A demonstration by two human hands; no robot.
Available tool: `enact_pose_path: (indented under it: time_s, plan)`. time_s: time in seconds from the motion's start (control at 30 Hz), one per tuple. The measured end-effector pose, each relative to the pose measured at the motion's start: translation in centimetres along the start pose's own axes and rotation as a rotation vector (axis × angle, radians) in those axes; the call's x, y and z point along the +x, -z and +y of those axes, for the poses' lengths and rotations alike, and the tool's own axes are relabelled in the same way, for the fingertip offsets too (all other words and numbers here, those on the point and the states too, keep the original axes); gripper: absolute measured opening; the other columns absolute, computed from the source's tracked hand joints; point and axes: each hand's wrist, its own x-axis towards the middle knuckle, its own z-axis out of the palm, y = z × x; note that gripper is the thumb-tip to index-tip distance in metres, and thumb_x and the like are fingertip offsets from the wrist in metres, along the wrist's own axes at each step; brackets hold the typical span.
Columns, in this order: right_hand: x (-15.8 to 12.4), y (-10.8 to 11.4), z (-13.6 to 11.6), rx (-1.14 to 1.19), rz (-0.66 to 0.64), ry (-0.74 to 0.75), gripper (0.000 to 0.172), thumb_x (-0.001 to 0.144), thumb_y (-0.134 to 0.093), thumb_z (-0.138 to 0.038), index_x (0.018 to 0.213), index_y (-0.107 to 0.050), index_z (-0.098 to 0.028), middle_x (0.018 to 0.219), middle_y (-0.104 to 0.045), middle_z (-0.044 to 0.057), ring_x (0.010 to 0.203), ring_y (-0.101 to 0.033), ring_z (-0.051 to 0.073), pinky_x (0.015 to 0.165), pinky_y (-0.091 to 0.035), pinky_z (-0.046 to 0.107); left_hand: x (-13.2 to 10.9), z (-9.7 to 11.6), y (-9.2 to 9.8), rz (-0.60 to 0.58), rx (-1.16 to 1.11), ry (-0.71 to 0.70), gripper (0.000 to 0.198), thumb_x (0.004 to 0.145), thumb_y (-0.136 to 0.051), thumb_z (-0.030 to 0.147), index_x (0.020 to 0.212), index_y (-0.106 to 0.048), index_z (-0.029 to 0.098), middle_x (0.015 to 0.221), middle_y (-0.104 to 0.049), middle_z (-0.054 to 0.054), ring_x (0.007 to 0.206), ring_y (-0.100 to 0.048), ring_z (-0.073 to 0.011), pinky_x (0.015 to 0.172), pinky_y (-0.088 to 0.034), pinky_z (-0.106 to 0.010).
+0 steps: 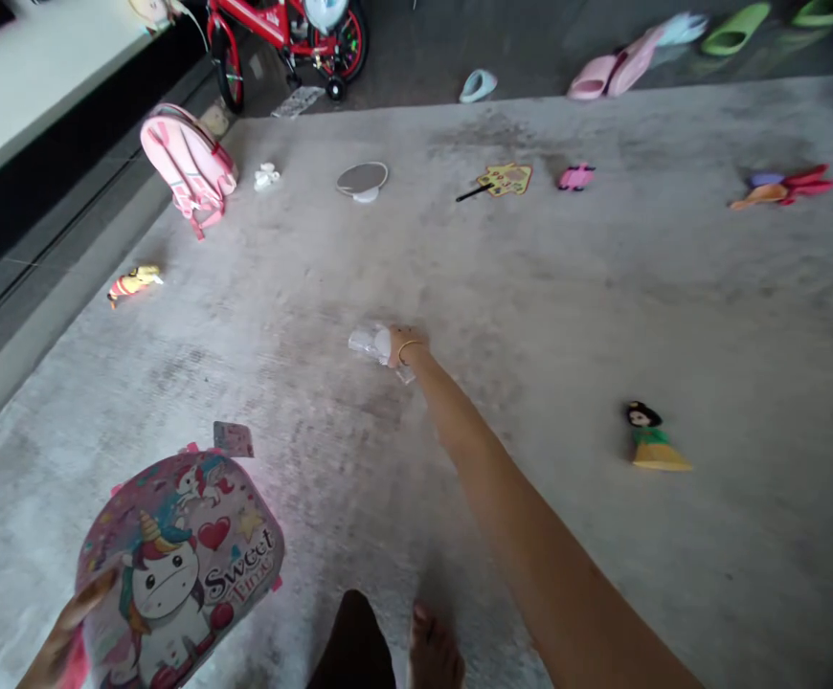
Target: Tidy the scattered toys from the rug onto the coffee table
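At the lower left, my left hand (72, 627) grips the side of a pink unicorn bag (236, 574) lettered "Sweet Time", its thumb lying over the printed front. A small card tag (234, 439) sticks out from the bag's top. My right arm reaches far forward to the middle of the carpet. There my right hand (408, 344) is closed on a clear, whitish plastic wrapper (370, 342) on the floor; the fingertips are partly hidden. To the right of that arm a doll (652, 440) with black hair, green top and yellow skirt lies by itself.
Along the grey carpet (567, 277) lie a pink backpack (187, 163), a small white toy (266, 176), an oval mirror (361, 179), a yellow star-shaped toy (506, 179), a pink toy (575, 176) and a yellow-red figure (134, 282). Behind are a red bicycle (280, 29) and slippers (610, 69).
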Motion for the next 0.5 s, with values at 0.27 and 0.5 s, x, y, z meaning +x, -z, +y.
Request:
enact_pose_path:
  time_s: [0.27,0.5]
  plan:
    - [-6.7,-2.3,0.2,-0.065,-0.072,0.076,0.101,0.044,-0.092,-0.043,0.133,-0.055,-0.013,0.133,-0.056,0.024,0.125,-0.051,0.043,0.097,-0.046,0.056,-7.7,1.2,-6.0,-0.076,-0.172,-0.041,0.095,0.047,-0.075,0.065,0.138,-0.051,0.050,0.125,-0.057,0.015,0.138,-0.028,-0.0309,0.110,-0.044,-0.049]
    - [-12.2,-6.2,-1.5,-0.070,0.048,0.275,0.067,0.058,-0.084,-0.015,0.121,-0.062,-0.017,0.131,-0.060,0.017,0.123,-0.053,0.035,0.103,-0.042,0.048,-3.4,3.4,-13.6,-0.350,-0.151,-0.261,0.040,0.075,-0.061,0.062,0.112,-0.068,0.050,0.125,-0.065,0.020,0.145,-0.027,-0.0277,0.118,-0.037,-0.049]
